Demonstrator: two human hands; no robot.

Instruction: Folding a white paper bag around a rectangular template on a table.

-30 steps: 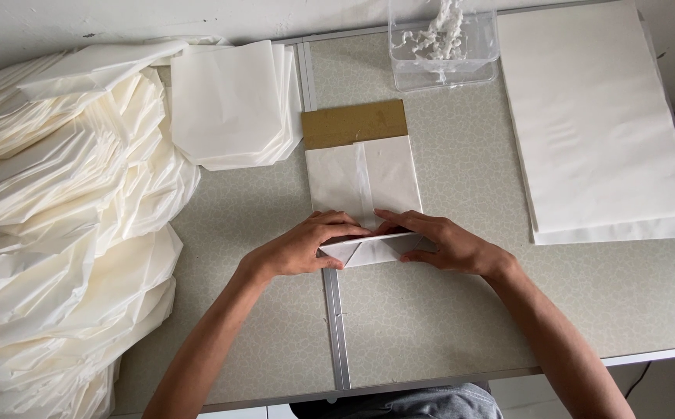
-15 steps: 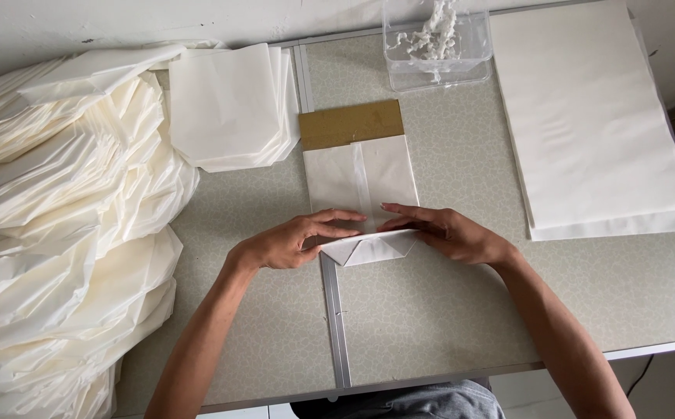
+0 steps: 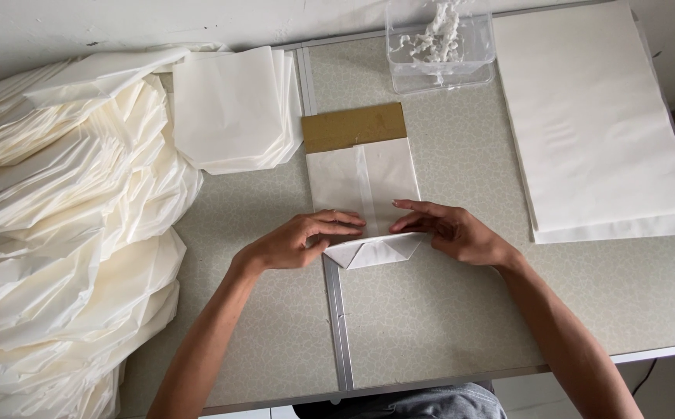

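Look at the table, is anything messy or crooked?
Mostly tidy. The big heap of bags at the left is slumped and fanned out, spilling past the table edge, unlike the flat stack of sheets on the right. The bag under the left hand and right hand lies straight.

Left hand (image 3: 295, 242) fingers slid inward along bag (image 3: 365, 194) fold.

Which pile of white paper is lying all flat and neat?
The stack of flat white sheets on the right side. The small stack of paper bags is fanned out, and the big left heap is slumped.
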